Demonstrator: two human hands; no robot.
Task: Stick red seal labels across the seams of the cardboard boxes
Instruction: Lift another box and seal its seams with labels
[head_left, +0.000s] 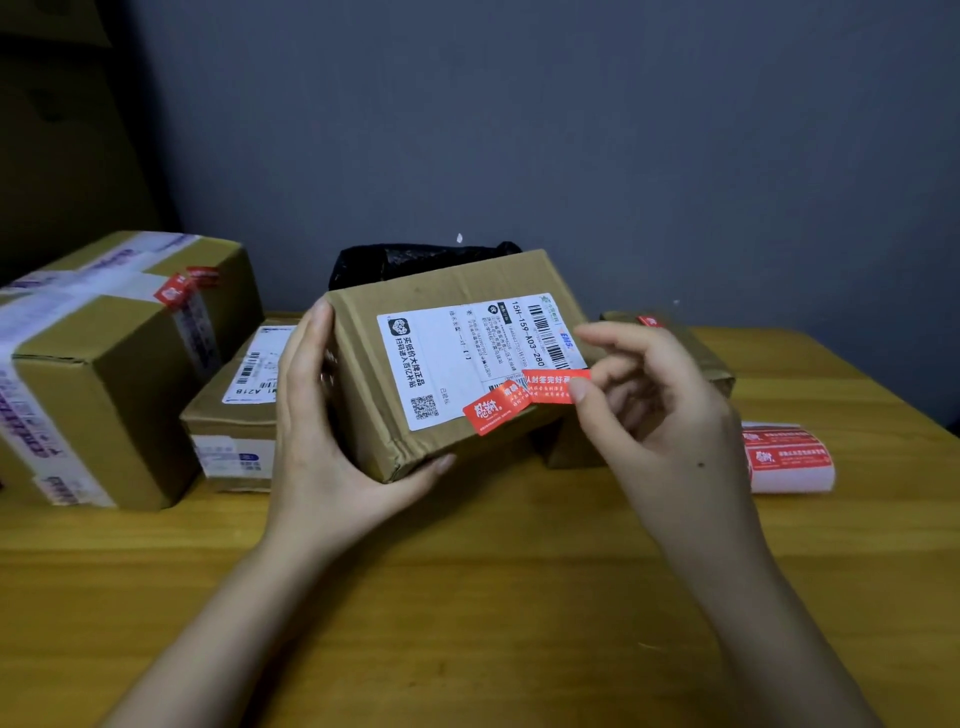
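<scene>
While left hand (332, 415) grips box (467, 332), right hand (660, 415) pinches label (550, 387).

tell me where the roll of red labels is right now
In the head view the roll of red labels lies on the wooden table at the far right, beyond the right hand.

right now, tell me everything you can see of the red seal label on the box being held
The red seal label is a long, narrow paper strip, bright red with white printing. Its left end lies on the cardboard box near the lower edge, overlapping the corner of the white shipping label. It is creased about midway, and the right part looks lifted, not yet pressed flat. The right hand pinches its right end between thumb and fingers. The left hand grips the box, not the label.
</scene>
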